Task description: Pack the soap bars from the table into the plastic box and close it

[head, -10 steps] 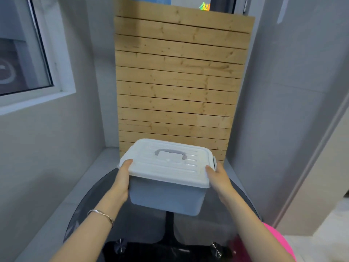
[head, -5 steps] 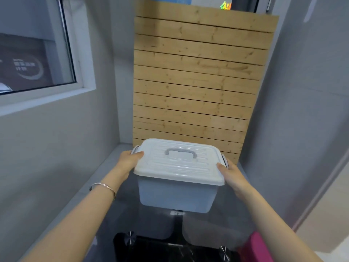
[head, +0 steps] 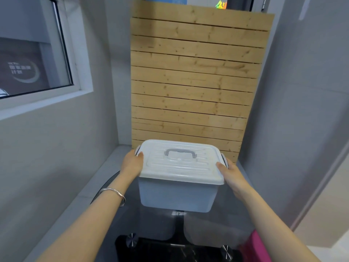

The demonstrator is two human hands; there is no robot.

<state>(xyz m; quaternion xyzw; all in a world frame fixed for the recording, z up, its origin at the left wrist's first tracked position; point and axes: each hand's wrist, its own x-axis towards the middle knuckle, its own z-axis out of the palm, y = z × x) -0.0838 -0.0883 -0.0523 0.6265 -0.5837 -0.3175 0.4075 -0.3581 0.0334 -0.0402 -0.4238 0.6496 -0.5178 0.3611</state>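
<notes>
Head camera looks down on a pale plastic box (head: 177,193) with its white lid (head: 179,163) seated flat, the grey carry handle (head: 180,153) lying on top. The left hand (head: 132,163) clasps the lid's left end, fingers curled around the edge by the side latch (head: 137,150), and the right hand (head: 231,174) clasps the right end the same way, beside the other latch (head: 223,159). The box sits toward the far edge of the dark glass table (head: 154,224), or just above it; contact cannot be told. No soap bars show on the table, and the box walls hide any inside. With the lid on, packing looks finished; whether both latches are snapped down cannot be told, so pressing them may be all that remains.
</notes>
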